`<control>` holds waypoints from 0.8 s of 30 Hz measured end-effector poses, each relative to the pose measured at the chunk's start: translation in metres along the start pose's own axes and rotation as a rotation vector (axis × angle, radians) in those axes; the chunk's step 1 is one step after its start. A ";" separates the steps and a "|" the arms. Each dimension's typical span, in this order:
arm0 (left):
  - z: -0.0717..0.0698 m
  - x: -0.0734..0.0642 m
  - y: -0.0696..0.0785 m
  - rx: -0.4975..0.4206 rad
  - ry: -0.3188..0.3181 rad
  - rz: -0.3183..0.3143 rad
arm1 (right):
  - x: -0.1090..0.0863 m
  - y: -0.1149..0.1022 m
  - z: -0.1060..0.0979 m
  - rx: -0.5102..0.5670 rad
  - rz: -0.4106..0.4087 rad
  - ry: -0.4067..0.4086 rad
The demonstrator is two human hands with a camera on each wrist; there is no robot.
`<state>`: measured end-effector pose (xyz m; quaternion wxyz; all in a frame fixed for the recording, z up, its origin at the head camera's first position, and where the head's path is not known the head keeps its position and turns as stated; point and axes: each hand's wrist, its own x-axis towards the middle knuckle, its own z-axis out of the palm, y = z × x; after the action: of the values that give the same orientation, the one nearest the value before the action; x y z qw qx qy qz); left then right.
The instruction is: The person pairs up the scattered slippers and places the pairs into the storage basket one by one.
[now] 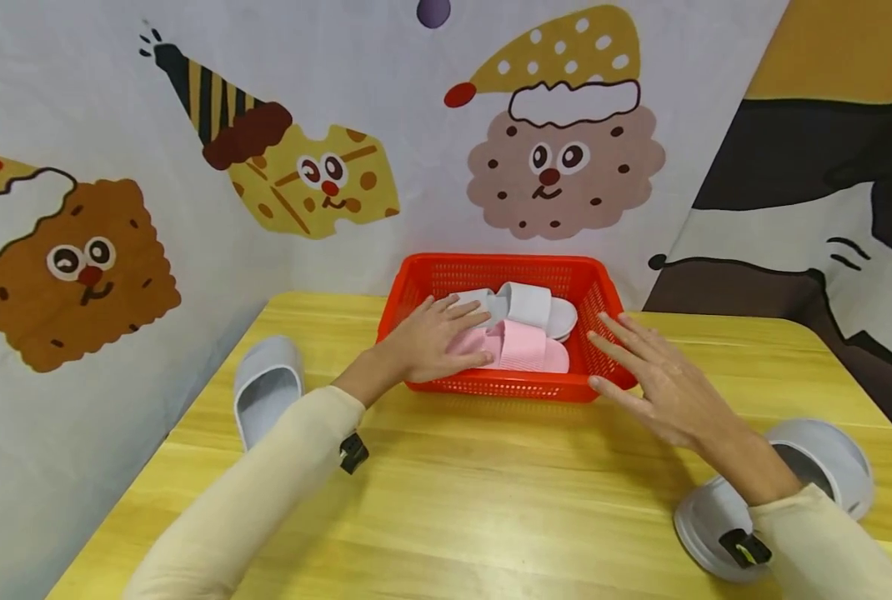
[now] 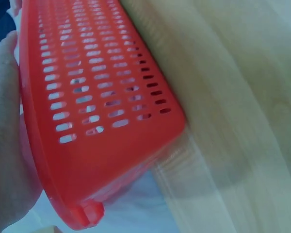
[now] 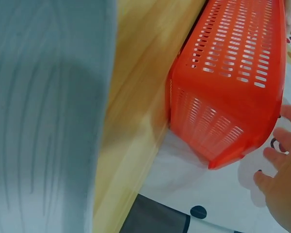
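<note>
A red plastic basket (image 1: 506,385) with slotted sides stands at the back of the table. Inside it lie pink slippers (image 1: 524,348) in front and white slippers (image 1: 528,305) behind. My left hand (image 1: 434,337) reaches over the basket's left part, its fingers extended over the slippers and covering part of them in the head view. At the right end of the basket is my right hand (image 1: 667,387), fingers spread and holding nothing. In the right wrist view its fingertips (image 3: 276,158) show just beyond the basket's rim.
A grey slipper (image 1: 268,387) lies at the table's left, beside my left forearm. Two more grey slippers (image 1: 829,454) lie at the right, partly under my right forearm. The wooden table (image 1: 476,500) meets a cartoon-printed cloth (image 1: 431,200) behind the basket.
</note>
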<state>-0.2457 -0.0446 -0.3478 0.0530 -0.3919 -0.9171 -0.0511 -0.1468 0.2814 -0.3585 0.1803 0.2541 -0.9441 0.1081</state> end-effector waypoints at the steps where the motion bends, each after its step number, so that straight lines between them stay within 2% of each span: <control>1: 0.000 -0.001 0.001 0.033 0.022 0.015 | 0.000 -0.001 0.000 0.000 -0.015 0.000; 4: 0.001 -0.006 0.004 0.077 0.121 0.070 | -0.002 -0.005 -0.002 0.008 -0.051 -0.011; 8: 0.001 -0.014 0.004 0.077 0.288 0.191 | -0.009 -0.011 -0.004 0.024 -0.107 -0.012; 10: 0.001 -0.019 0.003 0.067 0.342 0.240 | -0.014 -0.013 -0.006 0.024 -0.135 -0.006; 13: 0.000 -0.029 0.004 0.057 0.358 0.260 | -0.020 -0.015 -0.008 0.021 -0.143 -0.011; 17: -0.001 -0.041 0.001 0.057 0.349 0.240 | -0.028 -0.013 -0.010 0.016 -0.117 -0.013; 24: 0.004 -0.060 -0.014 -0.013 0.453 0.333 | -0.039 -0.004 -0.006 0.013 -0.049 -0.031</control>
<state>-0.2148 -0.0969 -0.3607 0.2617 -0.5159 -0.8047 -0.1337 -0.1113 0.2969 -0.3676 0.1665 0.2799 -0.9395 0.1060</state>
